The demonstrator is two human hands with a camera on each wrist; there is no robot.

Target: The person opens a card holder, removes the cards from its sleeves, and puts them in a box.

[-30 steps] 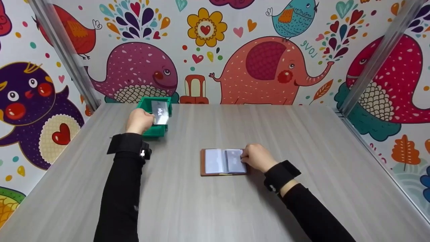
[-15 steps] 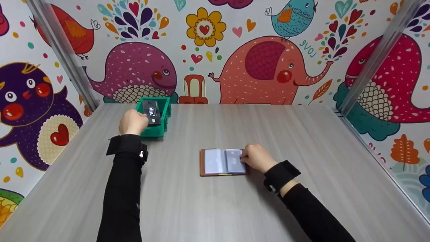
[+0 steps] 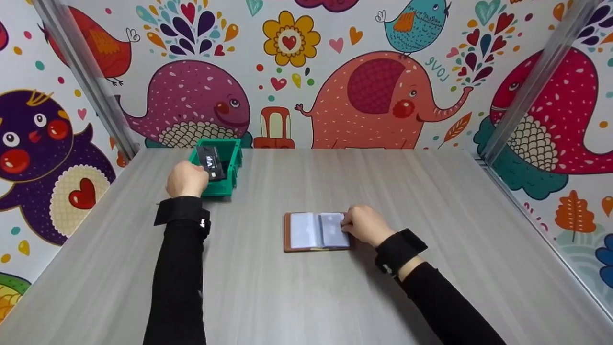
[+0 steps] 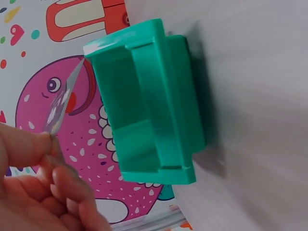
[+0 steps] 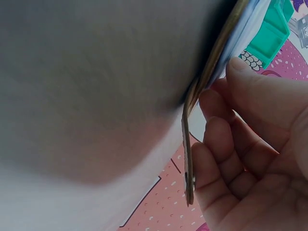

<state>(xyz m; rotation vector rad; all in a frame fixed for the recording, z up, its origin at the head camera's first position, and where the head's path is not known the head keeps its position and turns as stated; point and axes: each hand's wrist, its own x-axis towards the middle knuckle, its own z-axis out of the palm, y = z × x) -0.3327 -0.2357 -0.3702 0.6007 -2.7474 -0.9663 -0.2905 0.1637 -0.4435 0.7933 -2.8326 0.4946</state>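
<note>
My left hand (image 3: 187,179) pinches a dark card (image 3: 210,163) marked "Vip" by one edge, between thumb and fingers. In the head view the card overlaps the green bin (image 3: 218,188); the left wrist view shows the card (image 4: 65,98) tilted beside the bin's opening, and the bin's visible inside holds nothing. A brown card holder (image 3: 287,232) lies spread on the table, its clear sleeves (image 3: 302,230) facing up. At its right edge my right hand (image 3: 367,223) pinches the sleeves, and in the right wrist view the holder's closing strap (image 5: 187,154) hangs against the curled fingers.
The pale wood-grain table (image 3: 268,297) spreads around the holder and bin. A patterned wall (image 3: 297,96) rises at the back, with metal posts (image 3: 522,86) at the corners. The bin stands at the back left, near that wall.
The left hand has shifted left with the card, which has turned from a bright glare to dark. The right hand still holds the card holder in the same place.
</note>
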